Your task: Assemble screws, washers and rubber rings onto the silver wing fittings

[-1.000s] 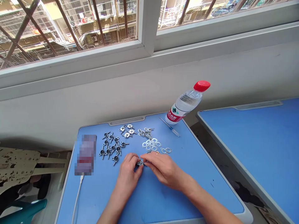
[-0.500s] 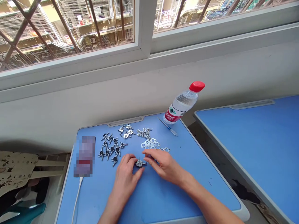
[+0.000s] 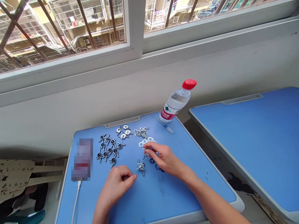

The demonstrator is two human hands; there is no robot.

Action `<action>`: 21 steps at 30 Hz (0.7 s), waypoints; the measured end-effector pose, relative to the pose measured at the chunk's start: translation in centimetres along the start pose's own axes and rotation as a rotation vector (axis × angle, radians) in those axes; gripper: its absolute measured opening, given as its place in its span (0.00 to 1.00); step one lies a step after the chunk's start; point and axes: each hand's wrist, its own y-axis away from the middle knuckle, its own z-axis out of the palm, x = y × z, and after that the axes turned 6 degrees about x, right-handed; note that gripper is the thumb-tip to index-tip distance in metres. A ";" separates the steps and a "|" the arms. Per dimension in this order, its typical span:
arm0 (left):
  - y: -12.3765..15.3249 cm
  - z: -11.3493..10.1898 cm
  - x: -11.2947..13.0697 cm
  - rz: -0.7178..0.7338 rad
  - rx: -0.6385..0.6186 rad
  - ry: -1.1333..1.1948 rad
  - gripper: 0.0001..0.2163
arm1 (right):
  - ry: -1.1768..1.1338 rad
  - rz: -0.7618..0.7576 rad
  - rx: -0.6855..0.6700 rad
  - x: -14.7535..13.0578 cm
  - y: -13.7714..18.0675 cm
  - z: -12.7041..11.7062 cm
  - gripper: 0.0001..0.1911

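My left hand (image 3: 118,183) rests on the blue desk (image 3: 144,199), fingers curled in with thumb against fingertips; whether anything is between them I cannot see. Just ahead of it a small metal assembly (image 3: 140,167) lies free on the desk. My right hand (image 3: 161,157) reaches over a pile of flat silver plates (image 3: 146,141), its fingers bent down onto them. Small black rings (image 3: 156,166) lie under that hand. Several finished dark-centred parts (image 3: 109,149) are laid out to the left, with loose silver pieces (image 3: 123,130) behind them.
A water bottle (image 3: 175,102) with a red cap stands at the desk's far right corner, a thin tool (image 3: 163,125) lying beside it. A blurred phone (image 3: 81,158) with a white cable (image 3: 76,202) lies at the left. A second blue desk (image 3: 252,137) stands to the right.
Both hands let go of the small metal assembly, which now lies on the desk. My left hand drew back toward me; my right hand moved toward the silver plates.
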 end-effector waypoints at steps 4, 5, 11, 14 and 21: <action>-0.1 0.1 -0.2 0.138 0.231 -0.026 0.07 | -0.012 -0.018 -0.073 0.1 0.1 0.9 0.09; -0.1 0.4 -0.1 0.182 0.254 -0.058 0.07 | -0.022 -0.030 -0.063 0.1 0.1 0.9 0.09; -0.2 2.4 0.2 0.384 0.155 -0.259 0.14 | 0.060 -0.048 0.095 -0.5 -0.1 -0.7 0.10; -0.5 3.2 0.1 0.425 0.150 -0.340 0.13 | 0.101 -0.049 0.097 -0.8 -0.2 -1.4 0.10; -0.9 3.6 -0.3 0.455 0.218 -0.423 0.10 | 0.143 -0.085 0.041 -1.1 -0.2 -1.3 0.11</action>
